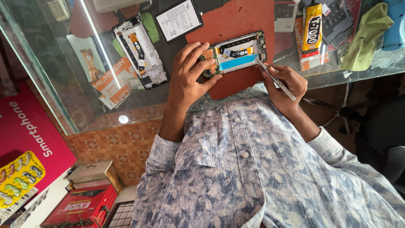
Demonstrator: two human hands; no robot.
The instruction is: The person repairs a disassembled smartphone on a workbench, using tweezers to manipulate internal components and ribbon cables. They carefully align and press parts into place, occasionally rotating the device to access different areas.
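- Nearest the camera, the right hand [286,84] pinches a slim white tool [275,78] like a pen, its tip angled up onto the phone's right end.
- The left hand [187,71] is spread over the phone's left end, fingers curled across the top edge, thumb along the near edge — it pins the phone [234,54] flat.
- The phone lies open, back cover off, on a red mat [236,17], with a blue strip across its middle and the board exposed at both ends.
- By my read this is the prying or probing step inside the opened phone; the next move calls for a light, steady tip and a firm hold from the left hand, so nothing slips onto the board.
- Left of the phone, on the glass counter [50,76], lies a second stripped frame [141,52], and beyond it a loose battery [179,20].
- Right of the phone, farther off — a glue tube [312,30] and a green cloth [366,38].
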